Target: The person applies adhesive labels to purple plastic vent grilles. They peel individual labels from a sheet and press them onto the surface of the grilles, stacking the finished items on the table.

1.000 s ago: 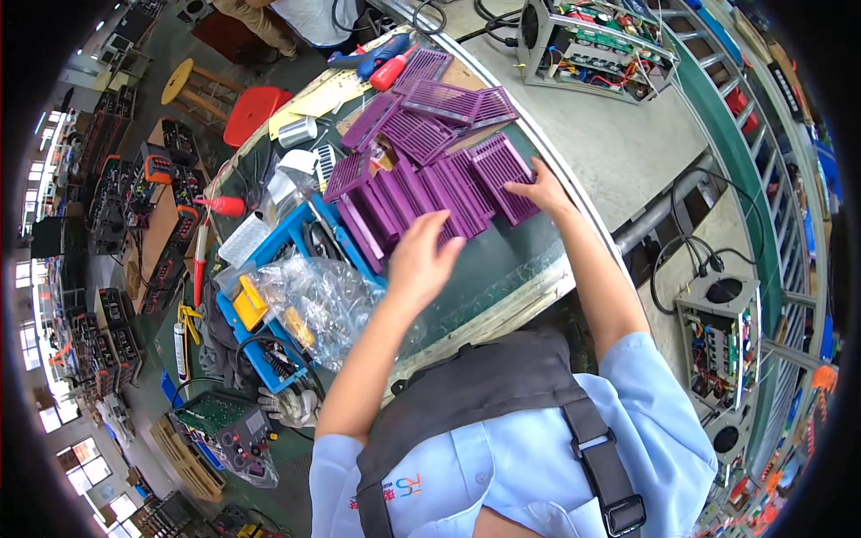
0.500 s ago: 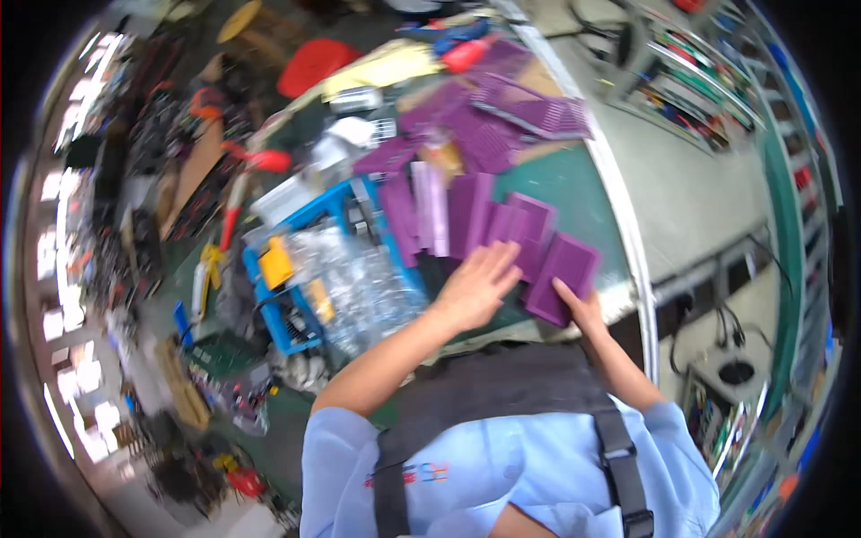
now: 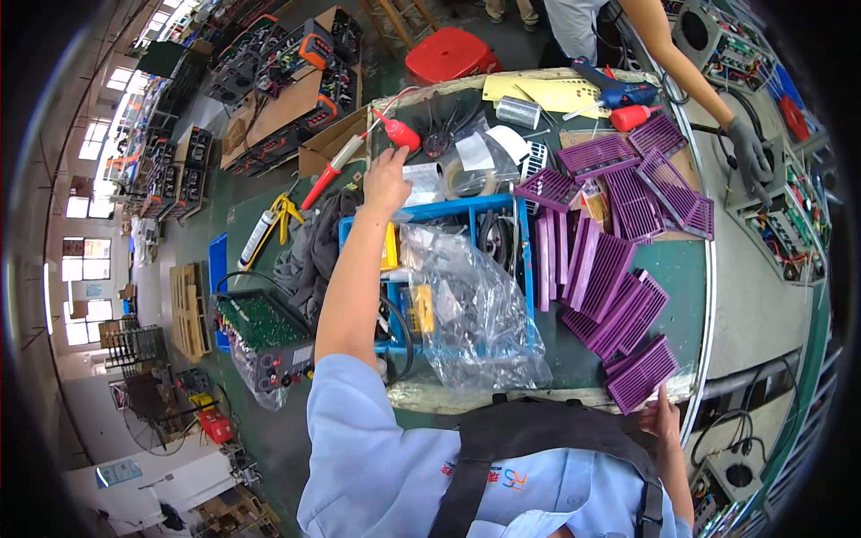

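Observation:
My left hand (image 3: 387,186) is stretched out over the far left of the table, fingers extended at the base of a red squeeze bottle (image 3: 401,134) with a thin nozzle. It does not visibly grasp the bottle. Low at the table's near right corner, my right hand (image 3: 662,418) has curled fingers, with its thumb against the edge of a purple slatted panel (image 3: 642,375). Part of that grip is hidden below the panel. More purple slatted panels (image 3: 603,278) lean over one another in a row just beyond it.
A blue divided tray (image 3: 527,242) holds clear plastic bags (image 3: 466,314) and yellow parts. Behind the panels lie a blue power drill (image 3: 619,90) and a second red bottle (image 3: 632,117). Another person's gloved hand (image 3: 752,157) reaches in at right. A red stool (image 3: 451,56) stands beyond.
My left hand has left the purple panels and moved far left to the red bottle. My right hand has lowered with the near panel toward the table edge. The view has turned left.

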Demonstrator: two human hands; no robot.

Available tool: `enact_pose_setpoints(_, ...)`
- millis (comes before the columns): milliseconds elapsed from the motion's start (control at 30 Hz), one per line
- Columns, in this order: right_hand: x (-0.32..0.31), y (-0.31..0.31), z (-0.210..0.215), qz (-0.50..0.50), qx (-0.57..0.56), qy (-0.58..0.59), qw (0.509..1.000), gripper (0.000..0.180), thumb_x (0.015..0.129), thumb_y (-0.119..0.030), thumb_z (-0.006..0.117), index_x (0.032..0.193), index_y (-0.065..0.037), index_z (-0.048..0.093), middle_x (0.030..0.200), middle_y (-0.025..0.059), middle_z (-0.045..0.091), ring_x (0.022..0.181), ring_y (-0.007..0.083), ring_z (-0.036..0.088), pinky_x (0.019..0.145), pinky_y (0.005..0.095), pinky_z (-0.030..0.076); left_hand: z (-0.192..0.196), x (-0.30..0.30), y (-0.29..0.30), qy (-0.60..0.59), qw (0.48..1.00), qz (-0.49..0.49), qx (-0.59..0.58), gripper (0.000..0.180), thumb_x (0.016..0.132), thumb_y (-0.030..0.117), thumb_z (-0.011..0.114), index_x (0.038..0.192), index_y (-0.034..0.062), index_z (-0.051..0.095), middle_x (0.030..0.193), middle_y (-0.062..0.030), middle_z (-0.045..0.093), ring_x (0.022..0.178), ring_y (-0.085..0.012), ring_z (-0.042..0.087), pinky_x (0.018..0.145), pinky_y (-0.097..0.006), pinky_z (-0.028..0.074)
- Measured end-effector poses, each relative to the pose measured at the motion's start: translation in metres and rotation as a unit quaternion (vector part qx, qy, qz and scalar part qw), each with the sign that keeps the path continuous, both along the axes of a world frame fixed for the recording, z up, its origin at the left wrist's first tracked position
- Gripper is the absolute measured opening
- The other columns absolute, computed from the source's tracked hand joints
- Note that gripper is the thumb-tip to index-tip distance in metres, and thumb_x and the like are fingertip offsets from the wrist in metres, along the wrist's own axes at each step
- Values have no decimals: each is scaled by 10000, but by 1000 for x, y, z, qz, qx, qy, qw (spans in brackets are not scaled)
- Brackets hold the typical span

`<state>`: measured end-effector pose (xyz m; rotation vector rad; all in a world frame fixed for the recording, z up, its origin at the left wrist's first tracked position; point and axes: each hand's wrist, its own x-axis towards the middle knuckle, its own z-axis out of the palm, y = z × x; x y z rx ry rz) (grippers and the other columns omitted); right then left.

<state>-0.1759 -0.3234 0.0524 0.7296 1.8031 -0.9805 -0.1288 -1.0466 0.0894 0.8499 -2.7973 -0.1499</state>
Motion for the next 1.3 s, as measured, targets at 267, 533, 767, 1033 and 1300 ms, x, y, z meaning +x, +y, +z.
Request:
enact_pose_setpoints(267,1,-3,38,-68,-84,179,978,323,1016,-366,561,1002,-45,602,766,32,650,610,108,628,522,234,500,23,16,-26,-69,992,-76,-67,205,828,88,646,1023,136,687,1006,-64,716,1036,-248,659,1029,-536,383)
enact_pose_setpoints(533,-46,-138,89,214,-235,307,897,254,936,-144,674,1121,23,627,989,58,650,910,130,621,808,270,505,137,90,52,296,952,16,81,247,910,96,661,1143,15,650,1006,-96,719,928,-236,677,925,-346,479)
enact_pose_setpoints(767,-20,-264,132,284,-471,391,738,899,792,-223,810,1517,-36,314,1449,187,484,1371,275,439,1127,404,327,123,120,223,300,742,75,594,220,927,60,642,1132,-19,654,1000,-46,705,904,-116,645,866,-258,491)
enact_pose_setpoints(1033,13,-244,138,160,-509,167,829,417,926,-10,644,1322,-2,517,1143,32,654,1041,101,608,921,272,488,86,116,314,278,590,65,755,314,978,123,599,1252,-32,596,1121,-75,683,989,-151,646,916,-315,507)
enact_pose_setpoints(1300,13,-224,116,105,-449,191,867,343,939,14,601,1279,1,561,1117,34,676,981,95,622,876,255,498,89,109,133,250,872,61,417,207,940,146,655,1097,21,702,987,-32,716,884,-115,659,812,-276,522)
